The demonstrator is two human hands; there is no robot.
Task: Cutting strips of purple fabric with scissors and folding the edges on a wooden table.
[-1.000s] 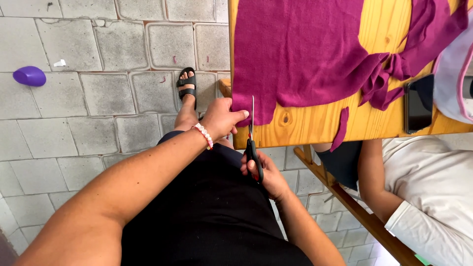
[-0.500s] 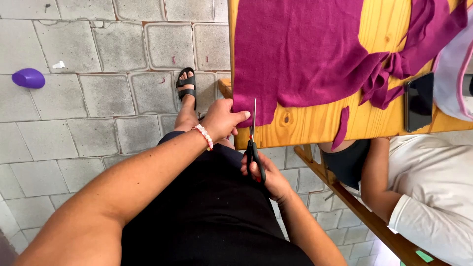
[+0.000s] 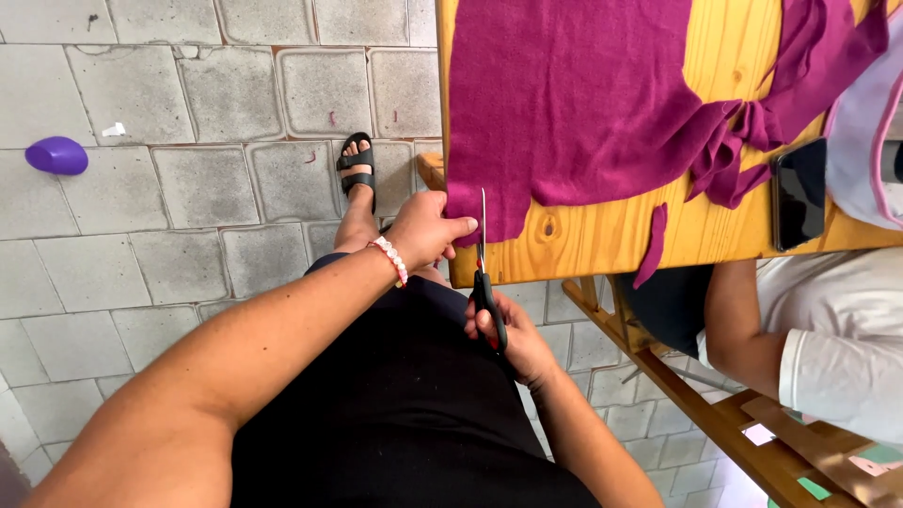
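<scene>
Hands: two, both the person's own. The left hand point(image 3: 428, 229) lay nearly flat, fingers bent a little, pressing the corner of the cloth onto the bench edge. The right hand point(image 3: 513, 339) was curled tight around the scissor handles, below the bench edge.
Scissors: one pair of scissors point(image 3: 484, 282), black handles, thin metal blades pointing up. The blade tips met the bottom edge of the cloth, just beside the left fingertips.
Cloth: one big piece of magenta cloth point(image 3: 583, 103) spread on the wooden bench point(image 3: 602, 240). One thin strip point(image 3: 652, 246) hung over the front edge. More loose strips lay in a knotted bunch point(image 3: 743, 155) at the right.
Phone: one dark phone point(image 3: 800, 193) flat on the bench, near the strips.
Bracelet: one bead bracelet point(image 3: 390, 261), pink and white, on the left wrist.
Feet: one foot in a black sandal point(image 3: 357, 169) on the grey stone floor.
Floor bits: one purple balloon point(image 3: 56, 155) far left, one small white scrap point(image 3: 113, 130) near it.
Other person: one, in a white sleeve point(image 3: 837, 348), at the right; only an arm and part of the body showed.
Hard to see: the right fingers hid most of the handles. The top of the cloth was cut off. A pale thing point(image 3: 870, 141) at the right edge was too cut off to name.
</scene>
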